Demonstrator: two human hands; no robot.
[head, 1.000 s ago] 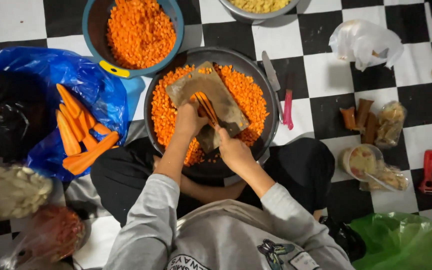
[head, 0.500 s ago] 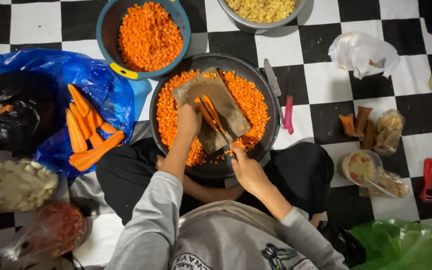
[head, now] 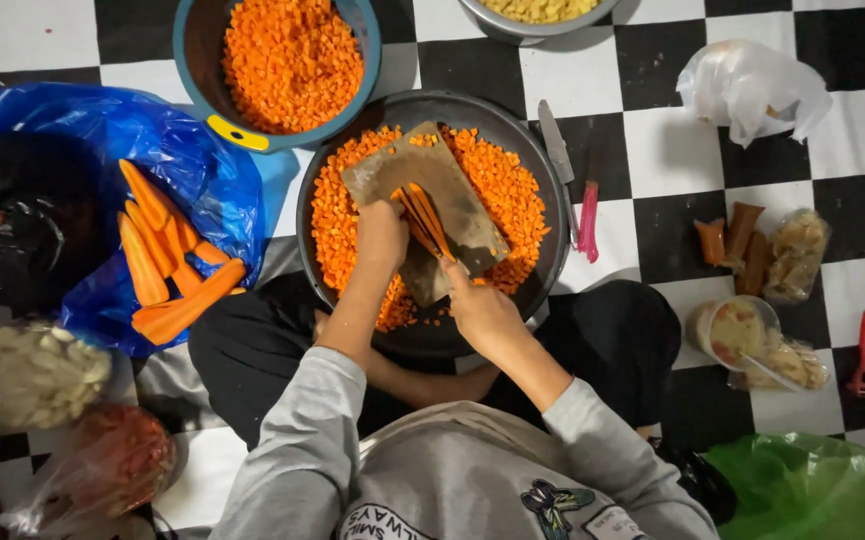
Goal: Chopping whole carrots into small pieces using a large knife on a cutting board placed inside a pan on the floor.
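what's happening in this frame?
A person sits on a checkered floor dicing carrots. The left hand steadies a bundle of carrot sticks on a cutting board set in a dark pan of diced carrot. The right hand is at the board's near edge; its blade is not clear. Whole carrots lie on a blue bag, and a blue bowl is full of dice.

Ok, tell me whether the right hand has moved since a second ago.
Yes, slightly. The right hand has slid back from the cutting board toward the near rim of the dark pan.
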